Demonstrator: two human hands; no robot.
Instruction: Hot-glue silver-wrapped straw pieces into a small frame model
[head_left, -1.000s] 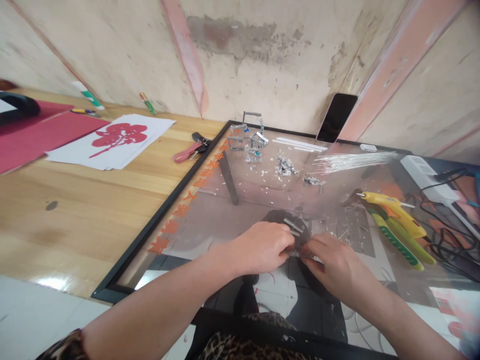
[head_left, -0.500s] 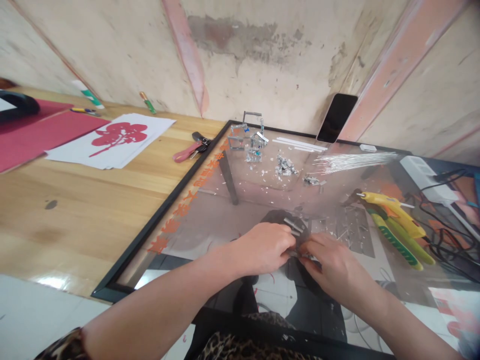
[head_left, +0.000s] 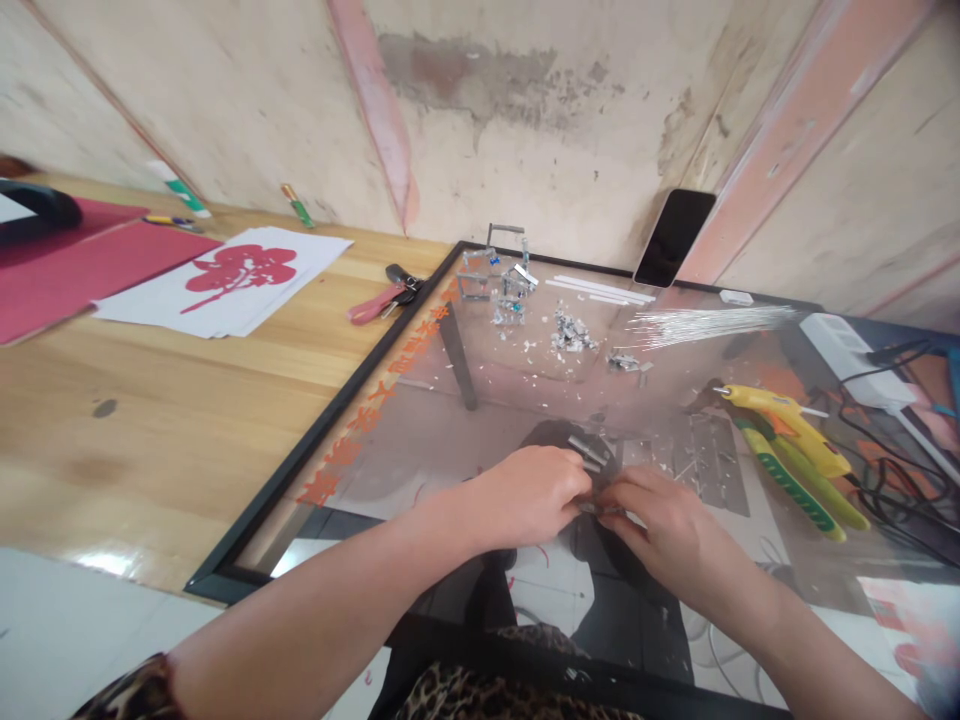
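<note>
Over the glass tabletop [head_left: 495, 385], my left hand [head_left: 534, 492] is closed, its fingertips pinching a small silvery-grey strip piece [head_left: 589, 455] whose narrow bars stick out above the fingers. My right hand [head_left: 660, 515] is closed at the same spot, thumb and fingers pressed together at the lower part of the piece. Fingers hide most of it, so its full shape does not show. Beyond the hands, a pile of small grey and white scraps [head_left: 574, 332] lies on the glass, with little clear and grey frame shapes [head_left: 510, 290] at the far left corner.
To the right lie a yellow glue gun [head_left: 787, 415], green-handled pliers [head_left: 795, 480], a white power strip [head_left: 855, 355] and tangled cables. Thin wires [head_left: 705, 325] and white sticks [head_left: 600, 289] lie farther back. A phone [head_left: 675, 238] leans on the wall; keys [head_left: 405, 285] and papers [head_left: 300, 265] are left.
Almost nothing differs. Both hands stay together around the small piece, with only a very slight shift of the right fingers.
</note>
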